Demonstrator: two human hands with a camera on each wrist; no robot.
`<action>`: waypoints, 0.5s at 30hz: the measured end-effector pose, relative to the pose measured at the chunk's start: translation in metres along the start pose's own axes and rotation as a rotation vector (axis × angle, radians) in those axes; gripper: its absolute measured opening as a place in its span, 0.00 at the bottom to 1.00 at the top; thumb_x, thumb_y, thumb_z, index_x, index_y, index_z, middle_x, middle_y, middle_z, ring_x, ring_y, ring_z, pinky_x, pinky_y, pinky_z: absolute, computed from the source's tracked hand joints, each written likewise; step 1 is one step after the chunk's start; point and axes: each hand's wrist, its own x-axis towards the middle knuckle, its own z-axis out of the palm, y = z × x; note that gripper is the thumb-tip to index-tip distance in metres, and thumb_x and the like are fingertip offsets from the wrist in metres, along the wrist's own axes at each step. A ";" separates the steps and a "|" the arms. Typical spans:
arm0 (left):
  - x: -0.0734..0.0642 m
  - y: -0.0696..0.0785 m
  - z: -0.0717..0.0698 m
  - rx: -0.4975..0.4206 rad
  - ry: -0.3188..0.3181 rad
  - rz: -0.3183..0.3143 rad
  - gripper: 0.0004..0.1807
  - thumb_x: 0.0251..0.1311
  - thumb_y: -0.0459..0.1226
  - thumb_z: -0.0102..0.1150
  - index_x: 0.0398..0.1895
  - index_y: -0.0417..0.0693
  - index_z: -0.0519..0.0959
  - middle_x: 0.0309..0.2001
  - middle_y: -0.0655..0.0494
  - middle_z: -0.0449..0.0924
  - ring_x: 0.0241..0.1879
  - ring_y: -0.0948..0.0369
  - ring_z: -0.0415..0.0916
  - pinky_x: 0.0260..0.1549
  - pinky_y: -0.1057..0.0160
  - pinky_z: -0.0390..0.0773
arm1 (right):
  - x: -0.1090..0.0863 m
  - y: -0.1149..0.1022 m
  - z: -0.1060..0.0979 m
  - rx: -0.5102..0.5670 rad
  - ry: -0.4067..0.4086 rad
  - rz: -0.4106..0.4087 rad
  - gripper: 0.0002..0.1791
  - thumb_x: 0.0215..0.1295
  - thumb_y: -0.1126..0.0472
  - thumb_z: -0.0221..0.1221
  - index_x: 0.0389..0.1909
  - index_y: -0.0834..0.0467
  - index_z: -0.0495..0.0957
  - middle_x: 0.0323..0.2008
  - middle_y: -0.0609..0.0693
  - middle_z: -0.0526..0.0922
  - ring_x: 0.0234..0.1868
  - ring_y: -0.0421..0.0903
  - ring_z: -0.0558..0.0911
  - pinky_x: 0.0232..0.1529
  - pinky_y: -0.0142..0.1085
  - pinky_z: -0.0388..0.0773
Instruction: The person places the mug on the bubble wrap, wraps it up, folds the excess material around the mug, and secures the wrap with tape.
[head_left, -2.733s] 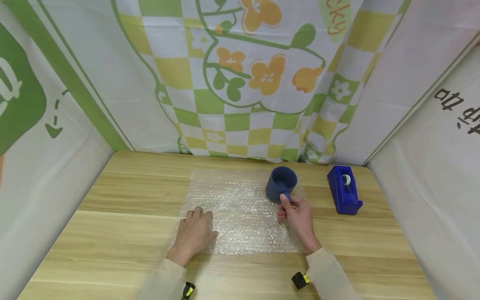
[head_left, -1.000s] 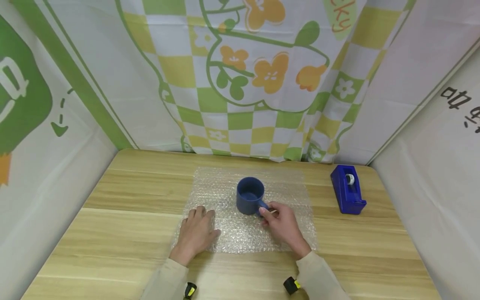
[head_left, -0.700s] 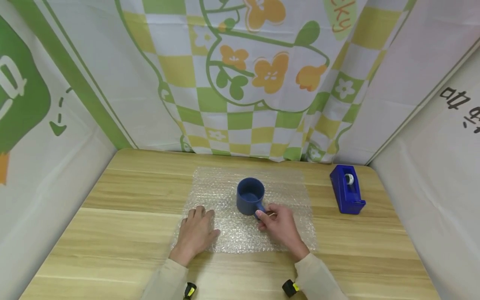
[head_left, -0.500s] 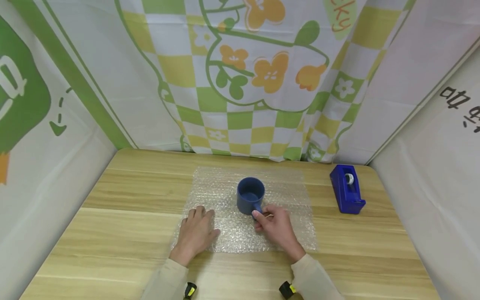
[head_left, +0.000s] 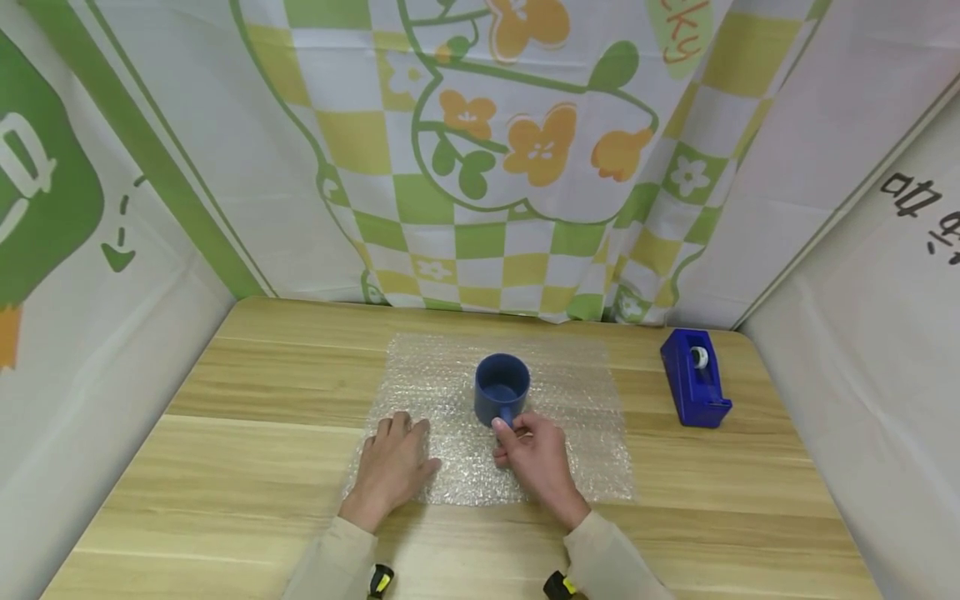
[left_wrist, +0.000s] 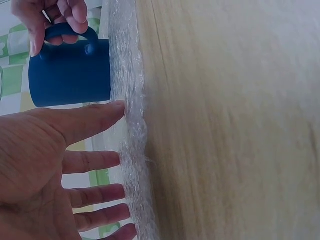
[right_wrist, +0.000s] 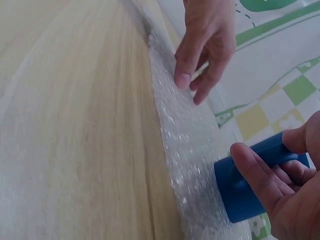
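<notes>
A blue mug (head_left: 495, 400) stands upright near the middle of a clear sheet of bubble wrap (head_left: 450, 467), its handle turned toward the near side. My right hand (head_left: 540, 462) pinches that handle between thumb and fingers. In the right wrist view the fingers of the right hand (right_wrist: 285, 185) curl at the mug's handle. My left hand (head_left: 393, 467) rests with spread fingertips on the left part of the wrap. The left wrist view shows the left hand (left_wrist: 55, 160) with straight fingers touching the sheet, the mug (left_wrist: 70, 75) just beyond the thumb.
A blue tape dispenser (head_left: 693, 383) with a small white roll sits at the right back of the wooden table (head_left: 240, 467). A checked, flowered curtain (head_left: 487, 192) hangs behind the table's far edge. White printed cloth walls stand at both sides.
My right hand has brought the mug from the wrap's right side to its middle, then swung the handle round toward the near side. The left hand has stayed in place.
</notes>
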 end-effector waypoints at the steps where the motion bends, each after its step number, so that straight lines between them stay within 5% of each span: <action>1: 0.000 0.000 0.000 0.000 -0.002 -0.001 0.32 0.57 0.44 0.72 0.61 0.36 0.76 0.62 0.30 0.70 0.61 0.35 0.67 0.52 0.34 0.75 | 0.000 0.000 0.001 -0.002 0.002 -0.005 0.14 0.69 0.62 0.65 0.32 0.71 0.76 0.26 0.65 0.85 0.24 0.63 0.87 0.26 0.48 0.86; 8: -0.001 0.001 -0.003 0.003 -0.002 -0.004 0.32 0.57 0.44 0.73 0.61 0.36 0.77 0.62 0.30 0.70 0.61 0.35 0.68 0.53 0.33 0.74 | 0.001 -0.006 0.000 -0.087 -0.061 0.033 0.17 0.70 0.56 0.65 0.33 0.68 0.76 0.28 0.59 0.85 0.25 0.59 0.88 0.26 0.42 0.86; 15: -0.001 0.001 -0.004 -0.002 -0.019 -0.003 0.33 0.58 0.44 0.72 0.62 0.36 0.76 0.63 0.30 0.69 0.61 0.34 0.67 0.53 0.33 0.74 | 0.004 -0.011 -0.033 -0.328 -0.163 -0.012 0.15 0.65 0.51 0.68 0.38 0.60 0.82 0.34 0.50 0.86 0.28 0.46 0.86 0.25 0.33 0.80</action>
